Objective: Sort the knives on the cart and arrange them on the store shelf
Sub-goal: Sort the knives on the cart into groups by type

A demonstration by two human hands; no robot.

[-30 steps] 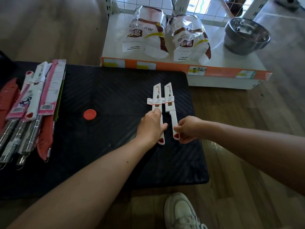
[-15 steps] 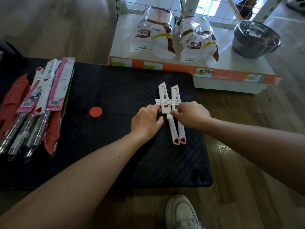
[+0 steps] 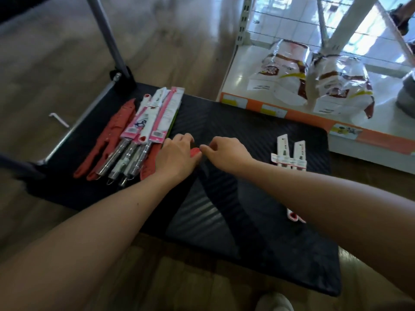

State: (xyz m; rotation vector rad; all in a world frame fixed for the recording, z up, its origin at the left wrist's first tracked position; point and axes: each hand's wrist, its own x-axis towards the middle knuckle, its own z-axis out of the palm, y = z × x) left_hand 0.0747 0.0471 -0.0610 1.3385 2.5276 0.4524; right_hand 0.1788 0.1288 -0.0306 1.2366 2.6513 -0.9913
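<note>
Now your left hand (image 3: 177, 157) and right hand (image 3: 226, 153) hover open, empty, around the red disc (image 3: 195, 152) — clearing it, likely — sorted white knives (image 3: 289, 157) rightward.

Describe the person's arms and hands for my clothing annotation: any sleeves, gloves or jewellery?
Both forearms are bare, with no sleeves in view. The left hand and right hand wear no gloves, and no rings, watch or bracelet show on the visible sides. Motion blur hides fine details such as nails.

Wood-plank floor (image 3: 56, 63) under bright daylight, with a white wire-grid panel (image 3: 292, 21) behind.
</note>
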